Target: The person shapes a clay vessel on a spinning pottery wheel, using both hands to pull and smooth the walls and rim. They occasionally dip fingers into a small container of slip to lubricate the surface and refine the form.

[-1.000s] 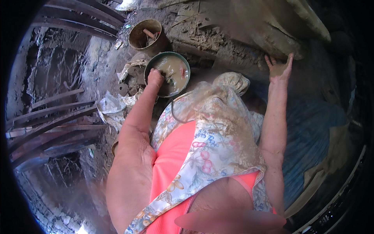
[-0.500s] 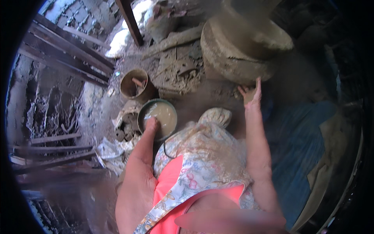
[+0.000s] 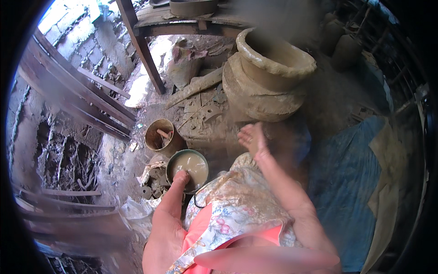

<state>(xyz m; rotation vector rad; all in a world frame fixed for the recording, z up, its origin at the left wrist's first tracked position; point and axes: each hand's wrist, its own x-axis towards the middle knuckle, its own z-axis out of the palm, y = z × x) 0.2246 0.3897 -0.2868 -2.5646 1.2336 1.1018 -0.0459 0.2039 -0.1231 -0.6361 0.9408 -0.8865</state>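
Note:
My left hand (image 3: 181, 177) is dipped in muddy water in a green-rimmed bucket (image 3: 194, 169); its fingers are hidden, so I cannot tell their grip. My right hand (image 3: 251, 139) is open with fingers apart, empty, below the base of a large wet clay pot (image 3: 262, 100), which has a thick lumpy rim and a stepped body. A rusty cylindrical bucket (image 3: 169, 146) with sticks inside stands behind the green one. A mud-caked floral apron (image 3: 246, 196) covers my lap.
A wooden bench (image 3: 150, 29) with dark pans stands at the back. Wooden slats (image 3: 77, 96) line the left side, clay lumps (image 3: 157, 182) and a pale sack (image 3: 132, 210) lie by the buckets, and blue tarp (image 3: 342, 182) lies to the right. Dark jars (image 3: 346, 52) stand back right.
The view has lifted, showing the whole clay pot and the bench. My right hand has come down and leftward, away from the pot. My left hand remains in the water.

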